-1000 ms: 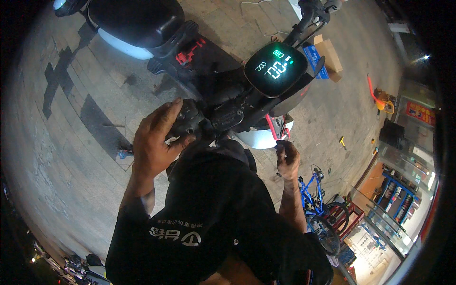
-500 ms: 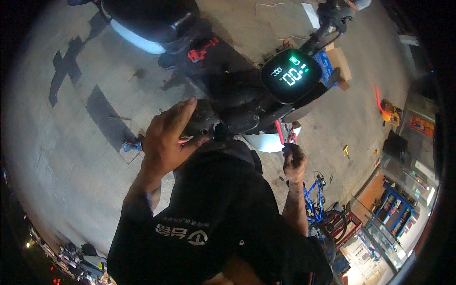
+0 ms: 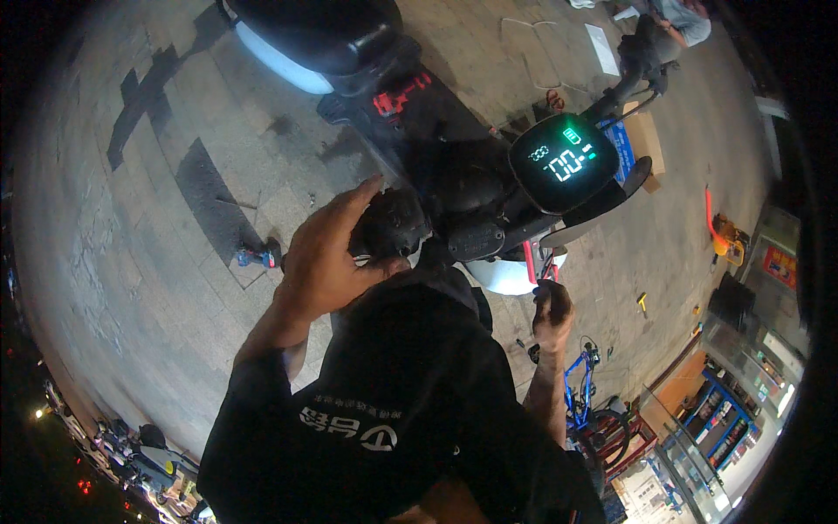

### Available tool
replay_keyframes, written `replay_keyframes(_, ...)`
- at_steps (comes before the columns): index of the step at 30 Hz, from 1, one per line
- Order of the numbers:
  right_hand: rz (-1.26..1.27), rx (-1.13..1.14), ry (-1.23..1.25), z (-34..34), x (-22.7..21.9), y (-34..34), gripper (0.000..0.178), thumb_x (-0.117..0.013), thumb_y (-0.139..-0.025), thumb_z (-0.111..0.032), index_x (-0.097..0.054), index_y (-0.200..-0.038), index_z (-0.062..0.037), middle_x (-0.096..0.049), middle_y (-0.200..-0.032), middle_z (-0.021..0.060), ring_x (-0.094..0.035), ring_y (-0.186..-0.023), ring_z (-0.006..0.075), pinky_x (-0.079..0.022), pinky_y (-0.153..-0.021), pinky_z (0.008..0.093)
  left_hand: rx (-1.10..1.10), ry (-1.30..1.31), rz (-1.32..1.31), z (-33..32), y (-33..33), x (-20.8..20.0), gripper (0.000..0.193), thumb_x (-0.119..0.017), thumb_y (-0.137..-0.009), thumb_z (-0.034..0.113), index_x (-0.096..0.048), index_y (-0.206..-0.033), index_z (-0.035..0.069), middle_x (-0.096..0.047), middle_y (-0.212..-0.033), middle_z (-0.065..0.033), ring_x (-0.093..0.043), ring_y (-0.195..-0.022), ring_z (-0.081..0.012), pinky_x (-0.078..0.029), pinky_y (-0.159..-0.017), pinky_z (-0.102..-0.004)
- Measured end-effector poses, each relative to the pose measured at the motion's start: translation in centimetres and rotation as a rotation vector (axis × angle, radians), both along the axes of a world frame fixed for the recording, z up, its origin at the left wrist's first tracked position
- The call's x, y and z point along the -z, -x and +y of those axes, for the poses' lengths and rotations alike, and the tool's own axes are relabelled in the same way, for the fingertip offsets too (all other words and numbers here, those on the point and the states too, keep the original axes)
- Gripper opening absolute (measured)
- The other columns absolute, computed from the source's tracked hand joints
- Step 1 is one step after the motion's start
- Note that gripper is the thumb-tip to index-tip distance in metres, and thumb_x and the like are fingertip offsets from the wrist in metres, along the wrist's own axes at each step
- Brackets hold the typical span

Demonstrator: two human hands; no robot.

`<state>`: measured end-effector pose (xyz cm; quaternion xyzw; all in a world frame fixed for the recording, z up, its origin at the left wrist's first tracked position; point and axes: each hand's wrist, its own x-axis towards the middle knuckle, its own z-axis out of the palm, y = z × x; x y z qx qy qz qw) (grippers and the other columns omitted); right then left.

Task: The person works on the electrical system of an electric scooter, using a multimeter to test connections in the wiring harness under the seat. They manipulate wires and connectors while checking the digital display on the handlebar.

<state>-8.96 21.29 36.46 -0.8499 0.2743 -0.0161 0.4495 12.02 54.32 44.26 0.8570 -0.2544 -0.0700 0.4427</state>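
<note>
An electric scooter with a lit display (image 3: 563,164) stands in front of me. My left hand (image 3: 327,253) curves around a black rounded housing (image 3: 384,223) on its handlebar, thumb on the near side and forefinger on the far side. Beyond the display's near edge, my right hand (image 3: 553,316) is closed around the lower end of a red-handled tool (image 3: 530,262) that looks like pliers. The tool's tip is hidden by the scooter's front. Below it shows a white curved panel (image 3: 506,276) of the scooter.
The scooter's black seat (image 3: 319,31) and footboard (image 3: 428,105) extend to the far left. A cordless drill (image 3: 257,258) lies on the paving. An open cardboard box (image 3: 644,144), a yellow tool (image 3: 642,302) and a blue bicycle (image 3: 580,380) are on the right. Another person (image 3: 685,22) is at far right.
The whole view has shifted, so the scooter and both hands appear further right and lower. Both hands keep their places on the housing and the red-handled tool.
</note>
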Motion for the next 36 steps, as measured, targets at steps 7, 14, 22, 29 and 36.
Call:
replay_keyframes(7, 0.026, -0.010, 0.084, -0.2, -0.4, -0.1, 0.017, -0.053, -0.087, 0.000, -0.064, -0.100, 0.0022, -0.068, -0.083, 0.0138, -0.066, -0.079, 0.0213, -0.051, -0.072, 0.0311, 0.075, -0.056, 0.147, -0.4, -0.9, -0.6, 0.086, -0.090, -0.059, 0.022, -0.050, -0.133, 0.007, -0.062, -0.121, -0.0203, -0.063, -0.108, -0.0355, -0.052, -0.090, -0.0424)
replay_keyframes(14, -0.020, -0.018, 0.108, -1.2, -0.6, -0.4, 0.017, -0.053, -0.092, -0.009, -0.064, -0.099, 0.0013, -0.067, -0.083, 0.0120, -0.065, -0.077, 0.0195, -0.050, -0.070, 0.0313, 0.071, -0.079, 0.118, -0.1, -1.1, -0.6, 0.077, -0.088, -0.064, 0.030, -0.053, -0.128, 0.006, -0.065, -0.116, -0.0199, -0.065, -0.104, -0.0382, -0.053, -0.089, -0.0462)
replay_keyframes(22, -0.332, 0.039, 0.223, -9.8, -7.0, -5.9, 0.021, -0.051, -0.096, -0.012, -0.063, -0.103, 0.0035, -0.065, -0.084, 0.0059, -0.057, -0.076, 0.0118, -0.047, -0.070, 0.0256, -0.005, -0.083, 0.128, 0.0, -0.1, -0.6, 0.075, -0.089, -0.062, 0.025, -0.055, -0.125, 0.002, -0.065, -0.113, -0.0206, -0.066, -0.103, -0.0361, -0.054, -0.088, -0.0449)
replay_keyframes(29, -0.419, -0.215, 0.482, -14.6, -15.5, -21.0, 0.017, -0.055, -0.092, -0.007, -0.064, -0.104, 0.0011, -0.068, -0.090, 0.0107, -0.065, -0.082, 0.0153, -0.051, -0.070, 0.0291, 0.030, -0.078, 0.141, 0.3, -0.3, -0.2, 0.076, -0.088, -0.065, 0.025, -0.053, -0.129, 0.001, -0.064, -0.115, -0.0212, -0.065, -0.103, -0.0365, -0.053, -0.087, -0.0447)
replay_keyframes(36, -0.507, -0.688, 0.949, -16.9, -15.2, -35.0, 0.026, -0.065, -0.085, -0.007, -0.063, -0.111, -0.0054, -0.068, -0.102, 0.0159, -0.067, -0.093, 0.0312, -0.053, -0.081, 0.0366, 0.075, -0.124, 0.172, 0.8, -0.3, 0.1, 0.085, -0.086, -0.065, 0.019, -0.046, -0.139, 0.008, -0.060, -0.116, -0.0215, -0.063, -0.104, -0.0372, -0.052, -0.086, -0.0438)
